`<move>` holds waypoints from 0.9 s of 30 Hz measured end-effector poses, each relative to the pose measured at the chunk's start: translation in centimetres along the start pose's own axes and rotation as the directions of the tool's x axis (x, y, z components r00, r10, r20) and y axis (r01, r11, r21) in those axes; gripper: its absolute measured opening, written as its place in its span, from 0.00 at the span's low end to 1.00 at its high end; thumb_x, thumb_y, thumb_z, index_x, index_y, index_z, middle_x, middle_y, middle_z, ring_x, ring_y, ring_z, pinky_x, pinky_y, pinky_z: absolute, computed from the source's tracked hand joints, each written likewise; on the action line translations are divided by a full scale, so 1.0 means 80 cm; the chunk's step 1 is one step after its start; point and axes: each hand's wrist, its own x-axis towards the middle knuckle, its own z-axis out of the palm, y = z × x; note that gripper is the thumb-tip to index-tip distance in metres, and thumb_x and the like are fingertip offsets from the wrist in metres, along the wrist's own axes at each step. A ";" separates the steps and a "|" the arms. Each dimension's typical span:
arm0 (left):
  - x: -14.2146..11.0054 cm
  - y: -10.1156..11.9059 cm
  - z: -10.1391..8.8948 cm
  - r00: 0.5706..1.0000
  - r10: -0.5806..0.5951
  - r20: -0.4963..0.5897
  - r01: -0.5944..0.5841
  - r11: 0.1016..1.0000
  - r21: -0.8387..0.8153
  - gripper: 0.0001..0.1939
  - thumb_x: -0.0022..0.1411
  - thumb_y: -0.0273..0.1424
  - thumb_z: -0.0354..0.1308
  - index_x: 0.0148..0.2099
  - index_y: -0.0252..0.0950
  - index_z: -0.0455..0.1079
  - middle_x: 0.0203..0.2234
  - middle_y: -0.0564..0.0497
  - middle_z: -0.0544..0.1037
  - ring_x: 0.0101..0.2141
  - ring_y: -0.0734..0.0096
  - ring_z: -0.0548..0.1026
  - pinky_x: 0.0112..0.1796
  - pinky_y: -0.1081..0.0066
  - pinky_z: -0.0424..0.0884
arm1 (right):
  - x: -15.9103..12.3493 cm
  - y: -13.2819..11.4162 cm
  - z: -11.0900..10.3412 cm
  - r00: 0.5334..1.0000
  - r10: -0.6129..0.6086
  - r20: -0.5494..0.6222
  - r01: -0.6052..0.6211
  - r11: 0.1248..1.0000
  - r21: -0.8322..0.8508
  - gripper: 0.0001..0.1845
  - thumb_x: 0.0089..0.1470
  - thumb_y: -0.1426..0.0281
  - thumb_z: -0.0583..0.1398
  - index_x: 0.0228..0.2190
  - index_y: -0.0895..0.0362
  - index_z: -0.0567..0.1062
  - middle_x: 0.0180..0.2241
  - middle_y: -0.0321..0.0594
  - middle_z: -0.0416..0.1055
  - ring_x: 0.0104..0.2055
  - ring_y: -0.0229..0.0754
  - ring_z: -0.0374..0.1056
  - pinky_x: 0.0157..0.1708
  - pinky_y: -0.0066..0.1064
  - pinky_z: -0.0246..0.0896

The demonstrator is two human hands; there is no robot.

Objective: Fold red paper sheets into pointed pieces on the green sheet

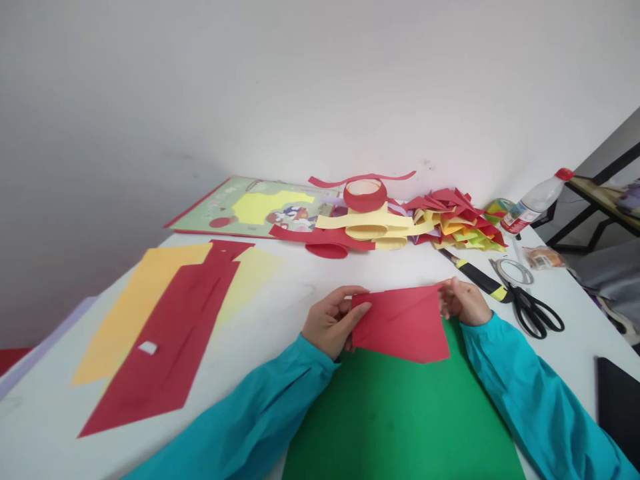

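A piece of red paper (pixel 400 325) is held up between my two hands, above a large green sheet (pixel 405 420). My left hand (pixel 334 320) pinches its left edge, thumb in front and fingers behind. At the paper's upper right corner, my right hand (pixel 464 301) grips with thumb and fingertips, partly hidden by the paper. A faint slanting crease runs across the red piece. Just right of my right hand lie a utility knife (pixel 483 279) and black-handled scissors (pixel 535 310).
Cut red paper (pixel 175 333) lies over orange paper (pixel 125 307) at left. Behind stand paper loops (pixel 367 232), a folded-paper pile (pixel 457 217), an illustrated board (pixel 210 210) and a tilted bottle (pixel 535 203). A tape roll (pixel 515 271) lies at right, a black object (pixel 617 400) at the edge.
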 end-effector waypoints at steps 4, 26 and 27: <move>0.002 -0.008 0.000 1.000 0.022 0.008 -0.022 0.999 0.039 0.18 0.53 0.41 0.59 0.42 0.34 0.66 0.09 0.63 0.63 0.08 0.81 0.61 0.09 0.81 0.56 | -0.009 0.005 0.010 1.000 -0.014 0.024 0.011 0.992 0.128 0.20 0.29 0.57 0.71 0.23 0.57 0.75 0.16 0.32 0.70 0.15 0.32 0.62 0.16 0.24 0.58; 0.000 -0.032 -0.009 0.919 0.340 0.199 -0.384 0.888 0.255 0.09 0.62 0.34 0.51 0.34 0.36 0.68 0.15 0.58 0.66 0.14 0.81 0.64 0.17 0.81 0.62 | -0.005 0.020 0.001 0.960 -0.273 -0.058 0.279 0.933 0.227 0.12 0.32 0.64 0.71 0.24 0.53 0.80 0.24 0.36 0.76 0.24 0.36 0.68 0.25 0.27 0.64; 0.001 -0.033 -0.009 0.917 0.344 0.201 -0.388 0.886 0.254 0.09 0.62 0.34 0.50 0.34 0.36 0.68 0.14 0.58 0.66 0.14 0.81 0.64 0.17 0.81 0.62 | -0.005 0.021 0.000 0.962 -0.269 -0.051 0.274 0.930 0.245 0.12 0.32 0.64 0.71 0.24 0.53 0.80 0.24 0.36 0.76 0.24 0.36 0.68 0.25 0.27 0.63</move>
